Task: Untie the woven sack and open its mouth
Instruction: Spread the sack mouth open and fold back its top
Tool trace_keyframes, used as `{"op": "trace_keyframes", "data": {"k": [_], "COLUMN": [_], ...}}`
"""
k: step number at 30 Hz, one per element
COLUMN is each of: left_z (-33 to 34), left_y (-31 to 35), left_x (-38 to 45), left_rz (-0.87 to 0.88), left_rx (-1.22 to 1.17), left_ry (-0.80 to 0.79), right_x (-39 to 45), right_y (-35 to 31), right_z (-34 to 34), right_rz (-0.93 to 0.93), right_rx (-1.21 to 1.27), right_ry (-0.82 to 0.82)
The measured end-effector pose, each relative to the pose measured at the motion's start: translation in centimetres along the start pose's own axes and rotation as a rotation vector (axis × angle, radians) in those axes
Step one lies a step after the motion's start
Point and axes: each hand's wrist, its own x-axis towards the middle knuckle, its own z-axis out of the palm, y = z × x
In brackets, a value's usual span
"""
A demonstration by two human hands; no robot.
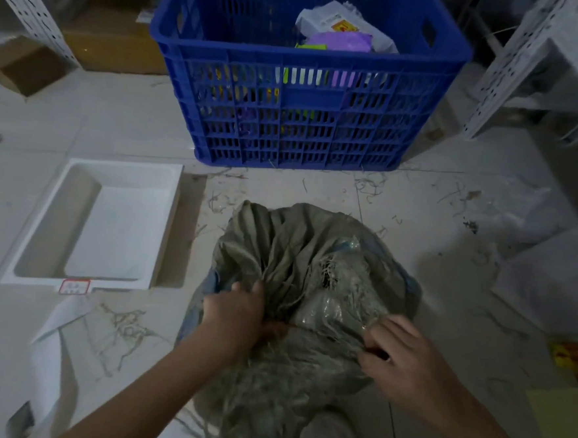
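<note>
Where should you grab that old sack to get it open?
Best to grab the sack at its bunched, frayed top edge, coming down from above on the near side. The cloth there gathers into folds thick enough to pinch. The left hand already clutches one bunch and the right hand pinches the crinkly edge beside it, so pulling them apart should probably spread the mouth.
</note>
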Motion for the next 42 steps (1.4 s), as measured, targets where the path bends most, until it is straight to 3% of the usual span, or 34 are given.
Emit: {"op": "trace_keyframes", "data": {"k": [4, 10, 14, 16, 19, 20, 26, 30, 33, 35, 37, 39, 40, 42], "left_z": [3.0, 0.1, -4.0, -6.3, -9.1, -9.9, -12.8, -13.5, -13.2, -12.9, -12.7, -12.8, -12.8, -12.8], "left_y": [0.0, -2.3, -4.3, -4.5, -3.7, -3.3, -1.6, -2.3, -4.1, -5.4, -6.2, -6.4, -6.3, -6.1], "left_x": [0.0, 0.3, 0.4, 0.0, -0.7, -0.9, -1.1, -1.5, -1.6, -1.5, -1.5, -1.7, -1.8, -2.0], "left_rz": [0.054, -0.121, -0.180, -0.120, -0.014, 0.000, 0.004, 0.045, 0.097, 0.095, 0.043, 0.041, 0.054, 0.071], "left_rx": [0.005, -0.532, -0.983, -1.176, -1.494, -1.589, -1.833, -1.822, -1.588, -1.287, -1.012, -0.799, -0.731, -0.628], "left_ry": [0.029, 0.392, 0.623, 0.684, 0.643, 0.592, 0.321, 0.326, 0.361, 0.372, 0.424, 0.463, 0.468, 0.482], "right_x": [-1.2, -2.1, -0.4, 1.5, 6.3, 8.2, 16.3, 15.4, 13.9, 13.5, 13.6, 13.4, 13.4, 13.6], "right_y": [0.1, 0.6, 0.3, 0.3, 1.2, 1.0, -0.6, 0.7, 3.1, 5.1, 6.4, 7.3, 7.4, 7.4], "right_z": [-0.1, -2.1, -3.9, -4.4, -5.3, -5.5, -2.1, -0.7, -1.3, -2.2, -3.6, -4.7, -5.2, -5.7], "right_rz": [0.047, 0.127, 0.595, 0.840, 0.829, 0.800, 0.719, 0.854, 0.991, 1.232, 1.452, 1.507, 1.500, 1.520], "right_rx": [0.042, 0.228, 0.587, 0.535, -0.072, -0.141, -0.096, 0.017, 0.239, 0.558, 1.083, 1.504, 1.629, 1.592], "right_ry": [-0.043, -0.258, -0.280, -0.289, -0.554, -0.572, -0.709, -0.476, -0.304, -0.175, -0.030, 0.046, 0.067, 0.046]}}
